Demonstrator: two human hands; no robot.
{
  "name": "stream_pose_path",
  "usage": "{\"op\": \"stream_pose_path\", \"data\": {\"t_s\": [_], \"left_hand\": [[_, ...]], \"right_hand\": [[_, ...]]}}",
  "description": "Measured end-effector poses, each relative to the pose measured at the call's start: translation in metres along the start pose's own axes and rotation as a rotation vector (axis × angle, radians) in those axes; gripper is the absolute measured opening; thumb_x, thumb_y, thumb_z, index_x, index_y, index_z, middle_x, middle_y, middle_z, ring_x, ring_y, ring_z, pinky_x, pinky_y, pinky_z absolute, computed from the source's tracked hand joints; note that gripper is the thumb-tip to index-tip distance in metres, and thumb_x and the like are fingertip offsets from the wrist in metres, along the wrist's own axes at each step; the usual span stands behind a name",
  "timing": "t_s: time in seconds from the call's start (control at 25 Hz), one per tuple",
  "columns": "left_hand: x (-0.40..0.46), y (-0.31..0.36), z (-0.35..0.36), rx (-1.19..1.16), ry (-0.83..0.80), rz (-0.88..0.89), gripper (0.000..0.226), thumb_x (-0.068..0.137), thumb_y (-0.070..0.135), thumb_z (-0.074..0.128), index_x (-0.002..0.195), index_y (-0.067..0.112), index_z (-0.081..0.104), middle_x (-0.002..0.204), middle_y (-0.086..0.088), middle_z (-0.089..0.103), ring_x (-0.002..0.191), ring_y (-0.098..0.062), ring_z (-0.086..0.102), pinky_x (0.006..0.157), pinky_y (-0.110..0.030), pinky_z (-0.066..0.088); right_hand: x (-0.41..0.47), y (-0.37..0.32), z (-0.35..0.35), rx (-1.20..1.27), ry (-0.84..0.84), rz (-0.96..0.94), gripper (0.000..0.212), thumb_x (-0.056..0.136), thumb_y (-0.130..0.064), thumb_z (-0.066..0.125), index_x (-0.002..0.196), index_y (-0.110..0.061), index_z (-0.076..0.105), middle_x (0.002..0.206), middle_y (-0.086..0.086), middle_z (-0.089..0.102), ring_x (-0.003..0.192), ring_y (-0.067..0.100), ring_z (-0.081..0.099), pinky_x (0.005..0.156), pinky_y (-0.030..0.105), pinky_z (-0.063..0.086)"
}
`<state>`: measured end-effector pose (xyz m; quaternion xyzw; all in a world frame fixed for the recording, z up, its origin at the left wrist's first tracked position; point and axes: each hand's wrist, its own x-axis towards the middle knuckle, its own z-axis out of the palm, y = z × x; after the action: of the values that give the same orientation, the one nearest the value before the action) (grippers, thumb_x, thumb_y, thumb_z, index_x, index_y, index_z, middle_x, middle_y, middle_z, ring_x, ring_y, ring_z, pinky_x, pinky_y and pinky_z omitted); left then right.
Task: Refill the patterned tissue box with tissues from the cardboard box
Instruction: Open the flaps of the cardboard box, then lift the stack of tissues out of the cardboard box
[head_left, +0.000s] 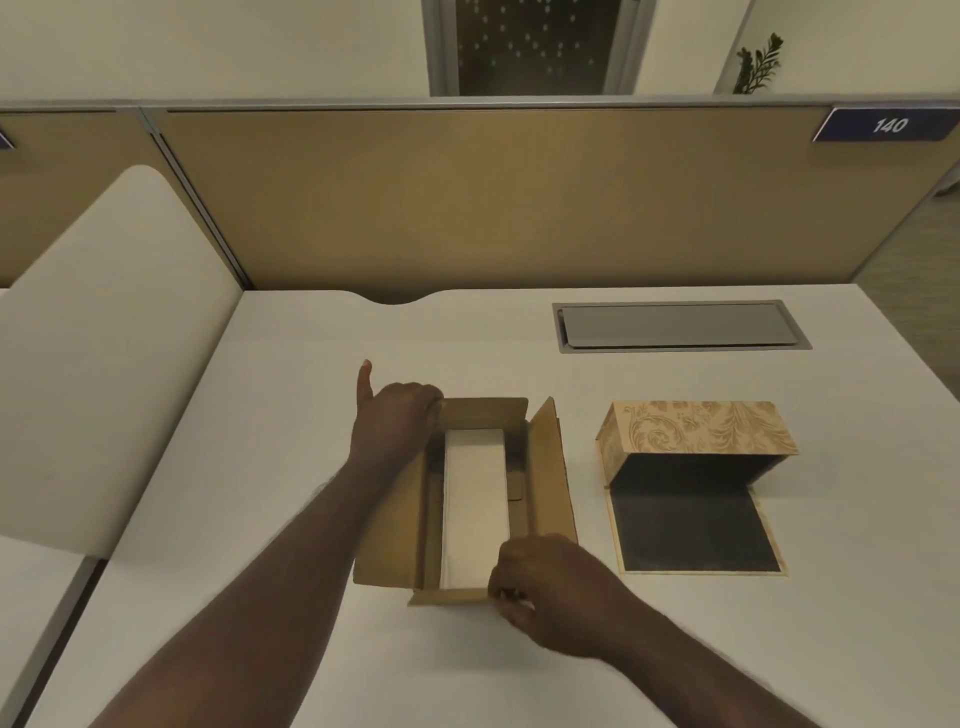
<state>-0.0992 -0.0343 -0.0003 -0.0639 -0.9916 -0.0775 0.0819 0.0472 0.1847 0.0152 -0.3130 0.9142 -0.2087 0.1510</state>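
An open cardboard box lies in the middle of the white desk with its flaps spread. A white stack of tissues fills its inside. My left hand has its fingers curled over the box's far left corner, thumb sticking up. My right hand grips the near right corner, fingers tucked inside at the tissues' near end. To the right stands the patterned tissue box, beige with gold leaf scrolls, its dark-lined bottom flap folded open flat on the desk toward me. Its dark inside looks empty.
A grey cable hatch is set into the desk behind the patterned box. A tan partition wall closes the desk's far edge. A white rounded divider stands at the left. A second desk lies beyond it at the lower left.
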Motion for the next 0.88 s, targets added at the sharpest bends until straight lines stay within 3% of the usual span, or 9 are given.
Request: {"op": "stream_pose_path", "data": {"t_s": [0.16, 0.36, 0.4, 0.44, 0.52, 0.6, 0.68, 0.76, 0.88], "left_hand": [[0.036, 0.000, 0.016, -0.040, -0.044, -0.049, 0.033, 0.101, 0.030, 0.041, 0.118, 0.028, 0.069, 0.119, 0.007, 0.071, 0.112, -0.016, 0.064, 0.118, -0.047, -0.011], [0.060, -0.001, 0.040, 0.084, -0.254, -0.063, 0.053, 0.095, 0.009, 0.033, 0.137, 0.033, 0.053, 0.119, 0.007, 0.067, 0.119, -0.019, 0.055, 0.109, -0.058, -0.024], [0.061, -0.001, 0.046, 0.105, -0.294, -0.059, 0.055, 0.094, 0.009, 0.033, 0.140, 0.033, 0.050, 0.118, 0.007, 0.067, 0.121, -0.019, 0.053, 0.107, -0.059, -0.026], [0.061, 0.000, 0.051, 0.116, -0.325, -0.054, 0.056, 0.093, 0.010, 0.032, 0.142, 0.033, 0.047, 0.119, 0.007, 0.066, 0.124, -0.019, 0.051, 0.106, -0.060, -0.026], [0.059, 0.000, 0.059, 0.126, -0.352, -0.035, 0.057, 0.093, 0.011, 0.030, 0.145, 0.031, 0.042, 0.126, 0.008, 0.062, 0.128, -0.020, 0.048, 0.108, -0.062, -0.024], [0.057, 0.001, 0.061, 0.123, -0.335, -0.027, 0.056, 0.094, 0.012, 0.032, 0.148, 0.028, 0.037, 0.140, 0.005, 0.054, 0.136, -0.021, 0.042, 0.112, -0.063, -0.017], [0.051, 0.004, 0.057, 0.093, -0.259, -0.036, 0.054, 0.098, 0.017, 0.034, 0.151, 0.026, 0.032, 0.156, 0.000, 0.039, 0.146, -0.024, 0.029, 0.116, -0.060, -0.009], [0.037, 0.009, 0.049, -0.014, -0.121, -0.052, 0.052, 0.100, 0.021, 0.037, 0.152, 0.022, 0.032, 0.161, -0.005, 0.029, 0.150, -0.027, 0.020, 0.121, -0.054, 0.002], [-0.004, 0.026, 0.037, -0.229, 0.085, -0.173, 0.054, 0.096, 0.029, 0.051, 0.148, 0.020, 0.039, 0.160, -0.006, 0.033, 0.146, -0.027, 0.029, 0.117, -0.044, 0.022]], "right_hand": [[-0.016, 0.002, 0.014, 0.055, -0.061, -0.090, 0.030, 0.091, -0.037, 0.054, 0.112, -0.023, 0.070, 0.108, -0.002, 0.068, 0.097, 0.013, 0.059, 0.081, 0.018, 0.035], [-0.021, 0.015, 0.033, -0.060, -0.265, -0.188, 0.033, 0.098, -0.024, 0.049, 0.128, -0.013, 0.059, 0.127, 0.010, 0.057, 0.117, 0.025, 0.053, 0.102, 0.036, 0.044], [-0.022, 0.016, 0.035, -0.066, -0.296, -0.199, 0.032, 0.096, -0.025, 0.053, 0.126, -0.016, 0.062, 0.126, 0.008, 0.059, 0.117, 0.022, 0.054, 0.102, 0.034, 0.045], [-0.025, 0.019, 0.041, -0.121, -0.280, -0.222, 0.030, 0.090, -0.033, 0.062, 0.118, -0.025, 0.068, 0.117, -0.001, 0.065, 0.109, 0.012, 0.059, 0.097, 0.024, 0.047], [-0.027, 0.017, 0.045, -0.167, -0.245, -0.157, 0.026, 0.066, -0.053, 0.077, 0.090, -0.043, 0.075, 0.089, -0.023, 0.068, 0.080, -0.008, 0.062, 0.075, 0.006, 0.047], [-0.028, 0.013, 0.048, -0.082, -0.143, -0.169, 0.020, 0.067, -0.051, 0.079, 0.083, -0.040, 0.075, 0.082, -0.021, 0.069, 0.072, -0.006, 0.064, 0.069, 0.009, 0.050], [-0.024, 0.007, 0.045, 0.035, -0.019, -0.151, 0.017, 0.076, -0.046, 0.075, 0.088, -0.035, 0.076, 0.089, -0.016, 0.072, 0.079, -0.003, 0.066, 0.076, 0.015, 0.053], [-0.012, -0.001, 0.039, 0.135, 0.164, 0.009, 0.028, 0.085, -0.051, 0.061, 0.108, -0.037, 0.068, 0.114, -0.019, 0.065, 0.101, -0.007, 0.058, 0.090, 0.017, 0.049], [0.022, -0.006, 0.041, 0.490, 0.229, 0.451, 0.048, 0.093, -0.054, 0.042, 0.140, -0.041, 0.037, 0.149, -0.022, 0.034, 0.131, -0.003, 0.035, 0.110, 0.023, 0.031]]}}
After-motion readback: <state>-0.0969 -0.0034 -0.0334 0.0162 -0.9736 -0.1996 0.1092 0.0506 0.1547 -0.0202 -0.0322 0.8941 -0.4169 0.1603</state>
